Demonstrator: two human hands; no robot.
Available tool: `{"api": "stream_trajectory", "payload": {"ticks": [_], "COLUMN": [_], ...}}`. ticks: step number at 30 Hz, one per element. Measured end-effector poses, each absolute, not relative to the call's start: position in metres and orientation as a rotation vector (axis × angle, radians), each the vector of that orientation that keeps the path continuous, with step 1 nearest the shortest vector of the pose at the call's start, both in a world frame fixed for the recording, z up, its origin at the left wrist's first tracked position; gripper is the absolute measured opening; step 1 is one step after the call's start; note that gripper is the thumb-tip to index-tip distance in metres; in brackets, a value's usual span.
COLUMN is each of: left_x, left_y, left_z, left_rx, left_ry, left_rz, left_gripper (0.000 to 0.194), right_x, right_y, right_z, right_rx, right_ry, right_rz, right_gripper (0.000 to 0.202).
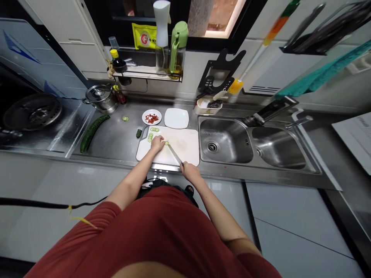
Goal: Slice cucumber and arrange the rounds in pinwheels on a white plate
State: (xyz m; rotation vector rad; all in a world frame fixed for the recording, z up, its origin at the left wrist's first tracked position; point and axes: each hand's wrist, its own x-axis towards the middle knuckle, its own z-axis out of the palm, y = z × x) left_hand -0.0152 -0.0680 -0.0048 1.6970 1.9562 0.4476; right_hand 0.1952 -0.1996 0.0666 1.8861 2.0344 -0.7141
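Observation:
My right hand point(190, 172) is wrapped round the handle of a kitchen knife point(175, 155), whose blade points up and left across the white cutting board point(189, 139). The knife tip is close to a pale green cucumber piece point(166, 143). My left hand point(157, 143) has its fingers bent against that piece and partly hides it. Left of and above the hand, cucumber slices point(150, 137) lie overlapping on the board. A dark cucumber end point(139, 133) sits beside the board's grey handle.
A whole cucumber point(94, 132) lies on the steel counter at left, near a lidded pot point(100, 98). Behind the board are a plate of red chopped bits point(151, 117) and a white square plate point(176, 117). A double sink point(226, 141) is at right.

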Motion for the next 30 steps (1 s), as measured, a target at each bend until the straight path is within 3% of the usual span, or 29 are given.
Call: {"api": "stream_trajectory", "payload": {"ticks": [8, 30], "left_x": [-0.009, 0.005], "left_y": [-0.084, -0.081], "left_z": [-0.004, 0.003], "left_rx": [1.813, 1.734], "left_ry": [1.921, 1.969], "left_rz": [0.465, 0.501], "left_gripper": [0.034, 0.009], "right_x": [0.225, 0.235], "right_y": [-0.192, -0.178], "right_z": [0.061, 0.049], "right_rx": [2.075, 2.197], "right_ry": [2.03, 1.907], "right_rz": [-0.682, -0.739], "right_gripper": [0.043, 0.049]}}
